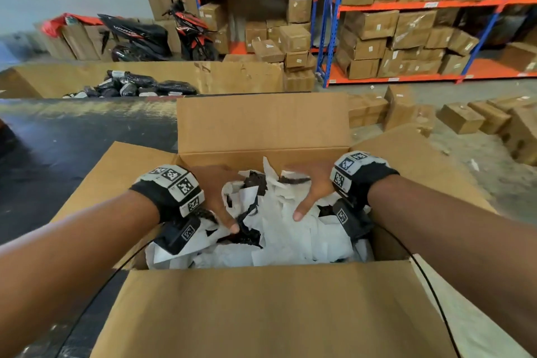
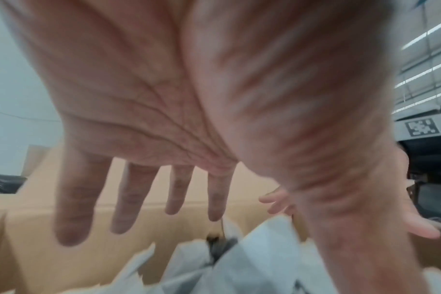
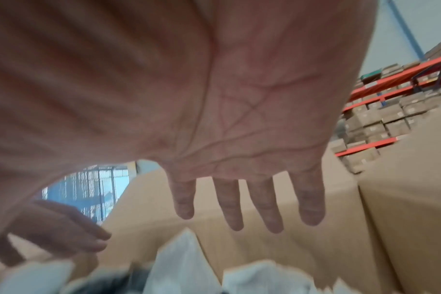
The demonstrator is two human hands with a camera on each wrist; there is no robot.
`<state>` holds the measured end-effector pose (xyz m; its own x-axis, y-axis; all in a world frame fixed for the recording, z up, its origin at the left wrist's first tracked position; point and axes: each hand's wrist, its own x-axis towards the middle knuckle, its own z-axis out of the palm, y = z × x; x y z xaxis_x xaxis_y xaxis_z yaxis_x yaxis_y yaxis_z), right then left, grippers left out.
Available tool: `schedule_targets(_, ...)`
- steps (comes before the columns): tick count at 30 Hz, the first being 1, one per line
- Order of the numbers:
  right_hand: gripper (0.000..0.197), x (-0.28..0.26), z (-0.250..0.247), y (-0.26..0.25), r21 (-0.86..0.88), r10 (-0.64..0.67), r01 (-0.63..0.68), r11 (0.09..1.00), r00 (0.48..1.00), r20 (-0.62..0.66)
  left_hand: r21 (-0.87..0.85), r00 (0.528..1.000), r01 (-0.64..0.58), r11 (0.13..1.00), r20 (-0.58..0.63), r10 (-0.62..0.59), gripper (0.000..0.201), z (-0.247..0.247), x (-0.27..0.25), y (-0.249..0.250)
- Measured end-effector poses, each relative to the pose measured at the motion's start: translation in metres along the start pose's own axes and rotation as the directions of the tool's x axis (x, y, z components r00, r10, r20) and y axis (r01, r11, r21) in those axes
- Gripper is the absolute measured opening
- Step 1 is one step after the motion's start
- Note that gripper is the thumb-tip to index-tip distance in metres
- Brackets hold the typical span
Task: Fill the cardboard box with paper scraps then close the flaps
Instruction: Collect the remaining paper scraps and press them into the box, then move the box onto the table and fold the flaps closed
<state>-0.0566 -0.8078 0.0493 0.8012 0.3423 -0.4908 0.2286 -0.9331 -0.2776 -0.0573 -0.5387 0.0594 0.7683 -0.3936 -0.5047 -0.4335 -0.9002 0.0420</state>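
Cardboard box (image 1: 261, 308): both hands (image 1: 215, 195) flat, fingers spread over paper scraps (image 1: 279, 229).

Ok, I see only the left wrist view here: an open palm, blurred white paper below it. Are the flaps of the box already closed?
Observer: No. In the head view the cardboard box has all four flaps open; the far flap stands upright.
Operator: And where is the right hand?
Observer: The right hand is over the paper scraps inside the box, fingers spread, across from the left hand.
Operator: Does the right hand hold any paper?
Observer: No. The right wrist view shows its fingers straight, with nothing between them.
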Motion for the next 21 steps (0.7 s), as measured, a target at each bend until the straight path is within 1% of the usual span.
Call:
schedule_targets(2, 0.114, -0.018, -0.019, 0.001, -0.011, -0.004, 0.002, 1.0, 0.995, -0.104, -0.013, 0.992, 0.018, 1.0, -0.123, -0.02, 0.119, -0.01, -0.016, -0.007)
schedule_targets(4, 0.101, -0.034, -0.032, 0.011, -0.064, 0.052, -0.066, 0.996, 0.977, -0.206, -0.045, 0.976, 0.03, 0.999, -0.212, -0.039, 0.128, -0.009, -0.028, -0.018)
schedule_targets(5, 0.095, -0.041, -0.035, 0.019, -0.07, 0.087, -0.108, 0.992, 0.963, -0.255, -0.06, 0.972, 0.057, 0.997, -0.226, -0.069, 0.132, -0.008, -0.037, -0.022)
schedule_targets(6, 0.09, -0.047, -0.036, 0.029, -0.073, 0.117, -0.144, 0.987, 0.949, -0.291, -0.065, 0.966, 0.086, 0.994, -0.238, -0.1, 0.129, -0.004, -0.045, -0.027)
schedule_targets(8, 0.083, -0.065, -0.031, 0.051, -0.083, 0.202, -0.241, 0.967, 0.923, -0.327, -0.059, 0.948, 0.181, 0.982, -0.254, -0.19, 0.109, 0.01, -0.06, -0.043)
schedule_targets(9, 0.083, -0.073, -0.026, 0.065, -0.078, 0.261, -0.304, 0.95, 0.904, -0.34, -0.068, 0.935, 0.232, 0.97, -0.258, -0.241, 0.101, 0.018, -0.067, -0.052)
schedule_targets(12, 0.094, -0.099, -0.007, 0.1, -0.052, 0.419, -0.468, 0.882, 0.83, -0.369, -0.101, 0.864, 0.43, 0.897, -0.244, -0.441, 0.093, 0.044, -0.089, -0.079)
schedule_targets(14, 0.101, -0.11, 0.007, 0.129, 0.001, 0.495, -0.535, 0.845, 0.781, -0.382, -0.154, 0.803, 0.529, 0.834, -0.226, -0.551, 0.091, 0.059, -0.106, -0.095)
schedule_targets(15, 0.101, -0.121, 0.015, 0.135, 0.052, 0.54, -0.566, 0.823, 0.749, -0.384, -0.197, 0.77, 0.565, 0.801, -0.222, -0.598, 0.093, 0.066, -0.115, -0.104)
schedule_targets(16, 0.1, -0.133, 0.021, 0.134, 0.1, 0.578, -0.59, 0.801, 0.719, -0.386, -0.248, 0.737, 0.591, 0.767, -0.221, -0.639, 0.097, 0.072, -0.122, -0.112)
schedule_targets(17, 0.097, -0.145, 0.027, 0.131, 0.131, 0.6, -0.602, 0.787, 0.701, -0.385, -0.288, 0.716, 0.601, 0.746, -0.223, -0.662, 0.102, 0.077, -0.128, -0.119)
schedule_targets(18, 0.093, -0.157, 0.033, 0.126, 0.146, 0.612, -0.609, 0.78, 0.692, -0.383, -0.322, 0.705, 0.601, 0.732, -0.218, -0.675, 0.105, 0.08, -0.134, -0.123)
schedule_targets(19, 0.089, -0.167, 0.038, 0.122, 0.159, 0.621, -0.614, 0.773, 0.684, -0.382, -0.35, 0.701, 0.589, 0.728, -0.226, -0.676, 0.104, 0.081, -0.143, -0.12)
schedule_targets(21, 0.084, -0.183, 0.043, 0.115, 0.165, 0.616, -0.61, 0.775, 0.672, -0.411, -0.366, 0.687, 0.558, 0.745, -0.3, -0.662, 0.092, 0.078, -0.16, -0.114)
